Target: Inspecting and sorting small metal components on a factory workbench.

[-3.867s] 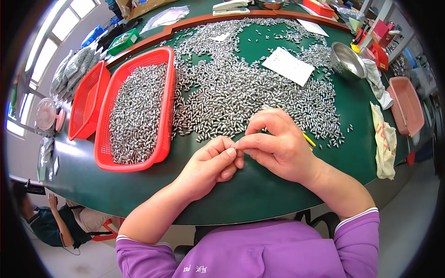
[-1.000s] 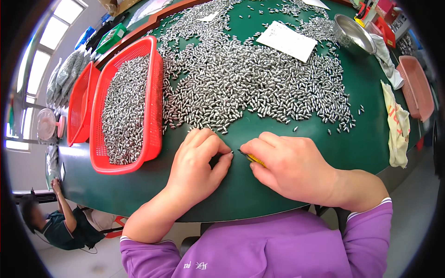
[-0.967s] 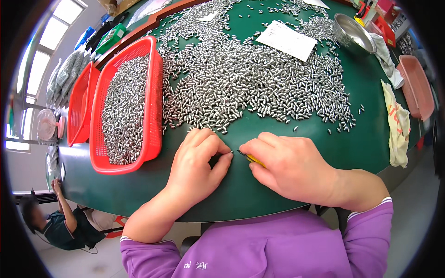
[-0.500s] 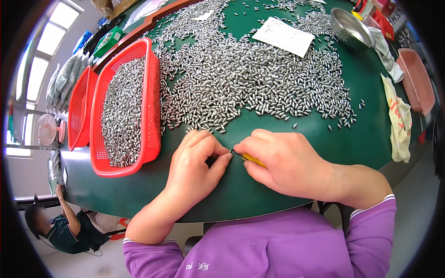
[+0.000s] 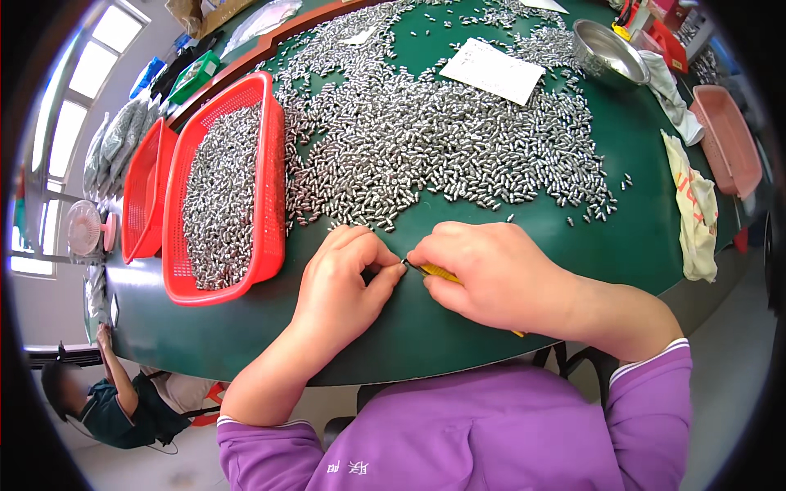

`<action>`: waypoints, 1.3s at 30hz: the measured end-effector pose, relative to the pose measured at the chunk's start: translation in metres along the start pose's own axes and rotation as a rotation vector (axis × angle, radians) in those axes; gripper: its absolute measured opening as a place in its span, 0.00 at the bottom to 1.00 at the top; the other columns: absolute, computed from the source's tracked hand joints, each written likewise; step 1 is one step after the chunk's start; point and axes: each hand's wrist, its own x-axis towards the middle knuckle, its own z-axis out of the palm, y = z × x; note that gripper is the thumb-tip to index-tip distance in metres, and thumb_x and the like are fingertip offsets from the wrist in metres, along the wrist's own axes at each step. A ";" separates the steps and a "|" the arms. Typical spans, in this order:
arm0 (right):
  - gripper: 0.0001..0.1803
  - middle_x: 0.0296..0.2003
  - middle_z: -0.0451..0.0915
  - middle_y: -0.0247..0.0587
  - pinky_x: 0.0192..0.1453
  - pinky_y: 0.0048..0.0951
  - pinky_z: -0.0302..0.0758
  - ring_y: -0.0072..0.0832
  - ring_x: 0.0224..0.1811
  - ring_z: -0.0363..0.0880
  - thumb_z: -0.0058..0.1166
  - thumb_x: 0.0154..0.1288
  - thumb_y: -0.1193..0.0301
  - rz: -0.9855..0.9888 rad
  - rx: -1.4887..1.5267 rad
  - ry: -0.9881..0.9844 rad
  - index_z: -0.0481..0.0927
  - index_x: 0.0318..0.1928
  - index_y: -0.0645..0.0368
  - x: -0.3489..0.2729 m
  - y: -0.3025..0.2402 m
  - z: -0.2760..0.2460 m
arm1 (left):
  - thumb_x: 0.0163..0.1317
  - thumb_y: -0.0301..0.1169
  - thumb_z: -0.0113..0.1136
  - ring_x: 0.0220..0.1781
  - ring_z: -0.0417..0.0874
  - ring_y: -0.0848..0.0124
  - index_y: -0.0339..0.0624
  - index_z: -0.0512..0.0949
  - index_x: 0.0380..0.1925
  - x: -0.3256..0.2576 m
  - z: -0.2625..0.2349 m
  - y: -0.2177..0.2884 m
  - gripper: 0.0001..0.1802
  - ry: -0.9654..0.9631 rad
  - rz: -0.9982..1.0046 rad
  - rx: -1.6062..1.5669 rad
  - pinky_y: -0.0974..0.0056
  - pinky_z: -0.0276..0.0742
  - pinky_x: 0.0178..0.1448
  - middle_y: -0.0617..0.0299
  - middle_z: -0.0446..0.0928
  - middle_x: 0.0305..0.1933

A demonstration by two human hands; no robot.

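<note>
Green cloth covers the table (image 5: 524,245), and a big heap of small shiny metal pieces (image 5: 442,147) lies spread over its far half. Both hands rest on the bare near edge, just in front of the heap.

The right hand (image 5: 491,274) is curled shut around a thin yellow tool (image 5: 438,272). Its dark tip pokes out to the left, and the yellow back end peeks out under the wrist. The left hand (image 5: 344,282) is curled too, with its thumb and first finger pinched close together right at that tip. There may be one tiny metal piece in the pinch, but it is too small to tell.

To do this step well, I think both wrists should stay down on the cloth so the tip does not shake. The left fingers should hold gently and keep out of the way of the point. The work should stay near, away from the heap, so loose pieces do not roll in.

On the left, a red basket (image 5: 270,164) holds many more metal pieces, and a second red basket (image 5: 147,196) sits just beside it. Far off lie a white paper (image 5: 491,69) and a metal bowl (image 5: 610,53).
</note>
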 end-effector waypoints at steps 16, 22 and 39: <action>0.10 0.38 0.76 0.38 0.47 0.40 0.75 0.39 0.43 0.77 0.57 0.61 0.75 0.270 -0.854 0.617 0.80 0.43 0.52 -0.061 0.091 -0.103 | 0.61 0.25 0.60 0.29 0.72 0.81 0.39 0.73 0.32 0.003 0.000 -0.010 0.05 0.142 -0.123 -0.493 0.72 0.70 0.33 0.68 0.74 0.29; 0.13 0.41 0.77 0.39 0.50 0.39 0.75 0.40 0.45 0.76 0.57 0.58 0.77 0.032 -0.780 0.616 0.82 0.45 0.53 -0.032 0.041 -0.066 | 0.61 0.26 0.60 0.27 0.70 0.83 0.40 0.73 0.32 0.005 0.001 -0.023 0.05 0.220 -0.181 -0.606 0.74 0.69 0.32 0.70 0.72 0.27; 0.27 0.35 0.71 0.39 0.43 0.35 0.72 0.36 0.37 0.72 0.49 0.57 0.82 -0.025 -0.379 0.174 0.79 0.57 0.50 -0.044 0.001 -0.011 | 0.60 0.25 0.60 0.26 0.69 0.82 0.40 0.73 0.32 0.003 -0.001 -0.017 0.05 0.118 -0.162 -0.509 0.73 0.67 0.31 0.68 0.73 0.30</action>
